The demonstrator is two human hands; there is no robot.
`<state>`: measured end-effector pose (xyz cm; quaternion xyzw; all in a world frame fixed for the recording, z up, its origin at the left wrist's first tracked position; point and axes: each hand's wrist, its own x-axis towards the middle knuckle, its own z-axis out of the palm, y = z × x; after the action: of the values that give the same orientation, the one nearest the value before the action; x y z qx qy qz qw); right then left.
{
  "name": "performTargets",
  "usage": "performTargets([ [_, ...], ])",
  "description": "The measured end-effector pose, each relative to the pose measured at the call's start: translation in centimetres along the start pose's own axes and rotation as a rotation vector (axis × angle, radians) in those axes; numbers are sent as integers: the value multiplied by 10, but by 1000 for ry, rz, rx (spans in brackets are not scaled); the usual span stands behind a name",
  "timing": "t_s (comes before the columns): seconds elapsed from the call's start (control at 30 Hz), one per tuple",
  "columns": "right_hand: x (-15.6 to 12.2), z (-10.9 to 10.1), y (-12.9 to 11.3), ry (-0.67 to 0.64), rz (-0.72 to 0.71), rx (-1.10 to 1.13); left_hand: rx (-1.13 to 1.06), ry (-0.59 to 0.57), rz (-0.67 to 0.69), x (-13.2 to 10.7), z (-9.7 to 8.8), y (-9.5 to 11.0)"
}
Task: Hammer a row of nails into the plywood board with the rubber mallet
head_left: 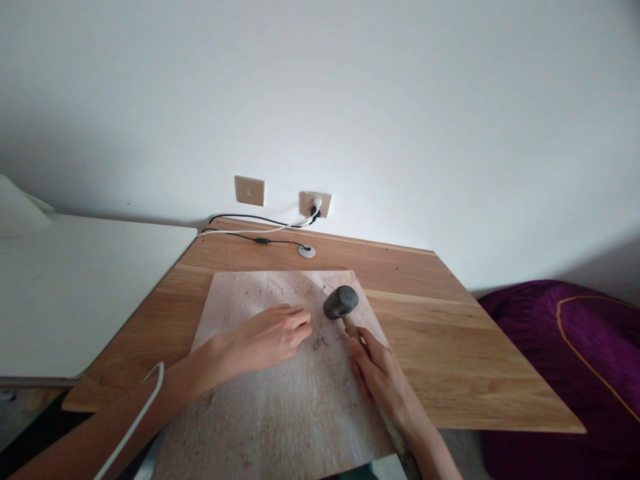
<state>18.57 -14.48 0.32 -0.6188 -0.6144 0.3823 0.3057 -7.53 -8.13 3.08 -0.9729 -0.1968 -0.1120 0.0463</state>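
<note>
My right hand [373, 363] is wrapped round the wooden handle of a mallet with a black head [341, 302]. The head hovers by the upper right of a pale wooden board [270, 413]. Over the board's middle, my left hand [280, 333] has its fingers curled together; whatever they hold, if anything, is hidden. A row of several small nails or screws [283, 289] and dark holes runs along the board's far edge. A few loose nails or screws [321, 341] lie between my two hands.
The board rests on a wooden table [450, 353] against a white wall. Black and white cables [260, 230] cross its back edge to a wall socket [315, 203]. A white table [90, 287] adjoins on the left; purple fabric [560, 333] bulges at the right.
</note>
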Motion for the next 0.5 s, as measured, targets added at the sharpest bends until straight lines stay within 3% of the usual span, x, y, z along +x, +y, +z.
performTargets([
  [0.17, -1, 0, 2, 5, 8, -6, -7, 29, -17, 1, -2, 6],
  [0.3, 0, 1, 4, 9, 2, -10, -8, 51, 58, 6, -5, 13],
  [0.5, 1, 2, 4, 22, -9, -6, 172, 90, 127, 14, -1, 22],
])
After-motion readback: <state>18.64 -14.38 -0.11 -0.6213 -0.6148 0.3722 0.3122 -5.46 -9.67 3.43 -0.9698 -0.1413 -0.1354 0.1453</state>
